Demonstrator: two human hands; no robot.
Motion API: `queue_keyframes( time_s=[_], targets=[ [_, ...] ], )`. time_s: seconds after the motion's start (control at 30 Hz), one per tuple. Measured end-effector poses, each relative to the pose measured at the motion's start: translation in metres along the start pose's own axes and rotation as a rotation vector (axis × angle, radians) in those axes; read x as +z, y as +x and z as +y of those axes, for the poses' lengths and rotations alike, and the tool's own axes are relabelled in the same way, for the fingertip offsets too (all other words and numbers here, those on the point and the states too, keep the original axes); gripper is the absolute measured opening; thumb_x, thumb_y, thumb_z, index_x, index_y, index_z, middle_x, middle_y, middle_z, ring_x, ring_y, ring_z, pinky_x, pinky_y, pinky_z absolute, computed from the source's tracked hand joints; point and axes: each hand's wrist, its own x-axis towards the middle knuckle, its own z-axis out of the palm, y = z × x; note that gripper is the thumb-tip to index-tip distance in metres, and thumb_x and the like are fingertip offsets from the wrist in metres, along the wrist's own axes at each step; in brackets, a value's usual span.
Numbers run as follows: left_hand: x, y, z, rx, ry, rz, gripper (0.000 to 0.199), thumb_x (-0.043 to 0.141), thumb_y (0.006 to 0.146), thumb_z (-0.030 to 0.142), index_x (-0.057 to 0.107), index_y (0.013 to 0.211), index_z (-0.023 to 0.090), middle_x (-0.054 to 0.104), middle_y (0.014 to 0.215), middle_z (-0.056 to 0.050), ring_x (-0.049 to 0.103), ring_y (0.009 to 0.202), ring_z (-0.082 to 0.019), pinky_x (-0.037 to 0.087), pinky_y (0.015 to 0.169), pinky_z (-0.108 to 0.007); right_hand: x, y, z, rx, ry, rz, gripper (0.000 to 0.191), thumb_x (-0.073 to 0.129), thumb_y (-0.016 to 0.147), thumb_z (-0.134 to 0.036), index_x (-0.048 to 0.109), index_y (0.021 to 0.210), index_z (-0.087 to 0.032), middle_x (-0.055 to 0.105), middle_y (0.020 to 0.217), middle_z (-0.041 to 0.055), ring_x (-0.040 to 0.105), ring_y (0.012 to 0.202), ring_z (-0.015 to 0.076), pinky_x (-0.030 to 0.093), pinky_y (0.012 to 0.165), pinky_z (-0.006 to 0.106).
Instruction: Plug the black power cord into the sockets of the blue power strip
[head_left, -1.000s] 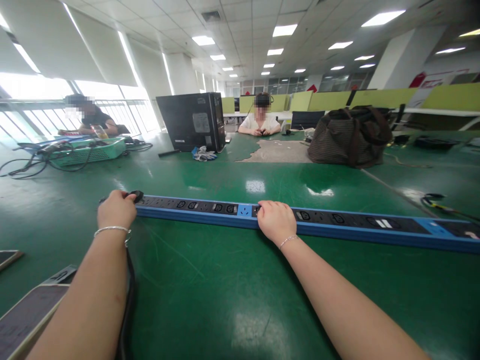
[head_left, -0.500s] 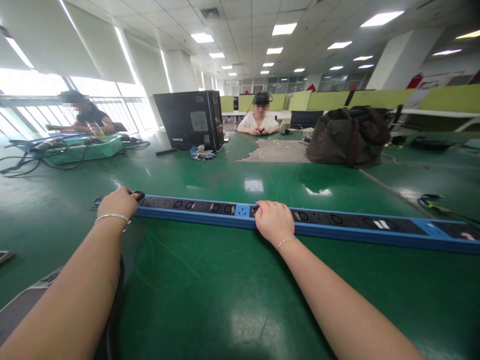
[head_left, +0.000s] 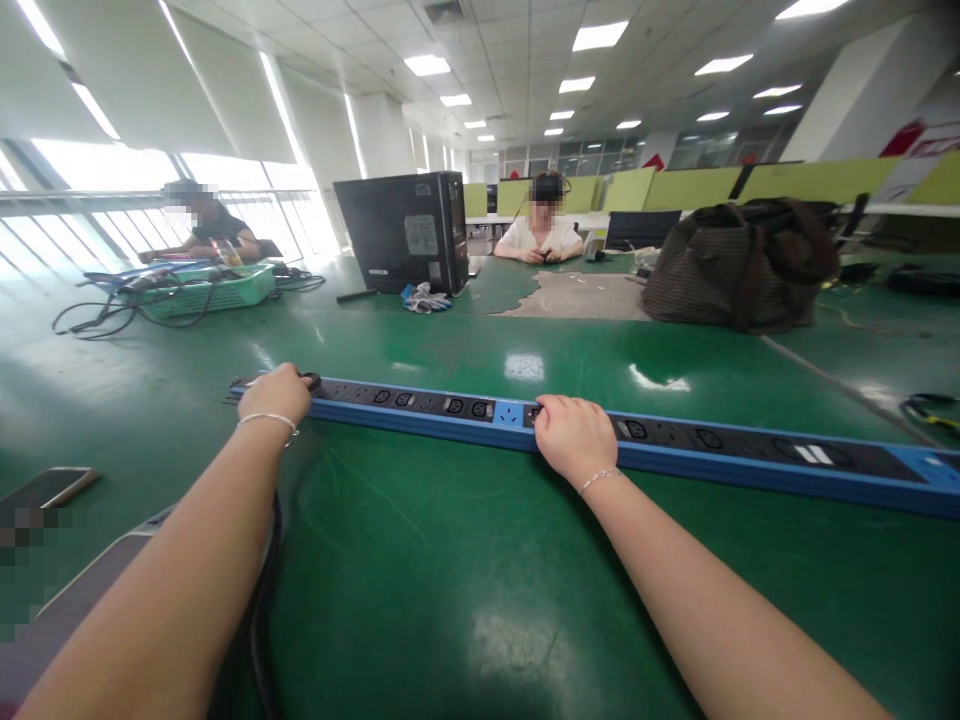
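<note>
A long blue power strip (head_left: pixel 510 413) with a black socket face lies across the green table, running out of view on the right. My right hand (head_left: pixel 576 436) is closed over the strip near its middle, just right of a blue socket, fingers wrapped over the far edge. Near the strip's left end, my left hand (head_left: pixel 276 395) is closed around a black plug (head_left: pixel 311 381), only part of which shows beside the thumb. A thick black cable (head_left: pixel 264 610) hangs below my left forearm. Whether the plug sits in a socket is hidden by the hand.
Beyond the strip stand a black computer case (head_left: pixel 401 235), work gloves (head_left: pixel 425 298), a brown bag (head_left: pixel 739 265) and a green basket (head_left: pixel 217 292) with cables. A phone (head_left: pixel 56 488) lies at left, near a grey laptop-like object (head_left: pixel 97 580). Two people sit farther back.
The view has turned slightly left, so everything sits farther right and more of the phone shows. Both hands keep their places on the strip and plug.
</note>
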Motion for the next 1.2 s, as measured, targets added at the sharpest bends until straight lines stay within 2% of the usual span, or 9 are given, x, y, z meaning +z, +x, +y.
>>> queue_keyframes(
  time_s=[0.1, 0.33, 0.47, 0.6, 0.93, 1.2],
  targets=[
    [0.006, -0.002, 0.001, 0.007, -0.013, 0.02, 0.045, 0.026, 0.089, 0.04, 0.052, 0.109, 0.009, 0.063, 0.109, -0.024, 0.06, 0.102, -0.03, 0.042, 0.078, -0.037, 0.0, 0.001, 0.0, 0.004, -0.012, -0.005, 0.037, 0.033, 0.088, -0.024, 0.065, 0.105, -0.02, 0.068, 0.105, 0.006, 0.058, 0.093, 0.0196, 0.033, 0.083, 0.032],
    [0.011, 0.0, 0.01, -0.064, -0.019, 0.037, 0.04, 0.028, 0.087, 0.03, 0.055, 0.106, 0.008, 0.062, 0.108, -0.028, 0.059, 0.104, -0.034, 0.043, 0.081, -0.043, 0.001, 0.002, 0.001, -0.007, -0.025, -0.004, 0.037, 0.034, 0.087, -0.024, 0.065, 0.107, -0.02, 0.068, 0.105, 0.0054, 0.059, 0.093, 0.0187, 0.034, 0.083, 0.032],
    [0.016, -0.007, 0.017, -0.132, -0.037, 0.086, 0.039, 0.026, 0.087, 0.026, 0.051, 0.112, 0.01, 0.061, 0.111, -0.025, 0.059, 0.105, -0.032, 0.045, 0.081, -0.043, 0.0, 0.002, 0.001, -0.016, -0.041, -0.013, 0.037, 0.034, 0.087, -0.024, 0.066, 0.106, -0.019, 0.069, 0.103, 0.0064, 0.06, 0.09, 0.0194, 0.036, 0.08, 0.032],
    [0.018, -0.01, 0.019, -0.158, -0.051, 0.085, 0.039, 0.025, 0.088, 0.027, 0.048, 0.115, 0.012, 0.06, 0.114, -0.023, 0.06, 0.102, -0.032, 0.046, 0.08, -0.042, 0.0, 0.002, 0.001, -0.023, -0.045, 0.006, 0.037, 0.034, 0.086, -0.023, 0.066, 0.105, -0.019, 0.069, 0.101, 0.0056, 0.06, 0.089, 0.0199, 0.037, 0.079, 0.032],
    [0.018, -0.001, 0.008, -0.072, -0.031, 0.023, 0.04, 0.022, 0.088, 0.03, 0.048, 0.114, 0.012, 0.062, 0.11, -0.025, 0.061, 0.102, -0.031, 0.045, 0.08, -0.042, 0.001, 0.003, 0.002, -0.02, -0.045, 0.004, 0.037, 0.034, 0.086, -0.024, 0.066, 0.104, -0.019, 0.069, 0.1, 0.0057, 0.06, 0.089, 0.0198, 0.036, 0.079, 0.033],
    [0.021, 0.014, 0.002, -0.017, 0.034, -0.043, 0.041, 0.021, 0.089, 0.034, 0.047, 0.114, 0.015, 0.064, 0.106, -0.021, 0.062, 0.1, -0.03, 0.045, 0.08, -0.041, 0.002, 0.003, 0.002, -0.013, -0.033, 0.0, 0.037, 0.034, 0.087, -0.024, 0.066, 0.104, -0.02, 0.069, 0.102, 0.0049, 0.06, 0.09, 0.0198, 0.035, 0.08, 0.032]
  ],
)
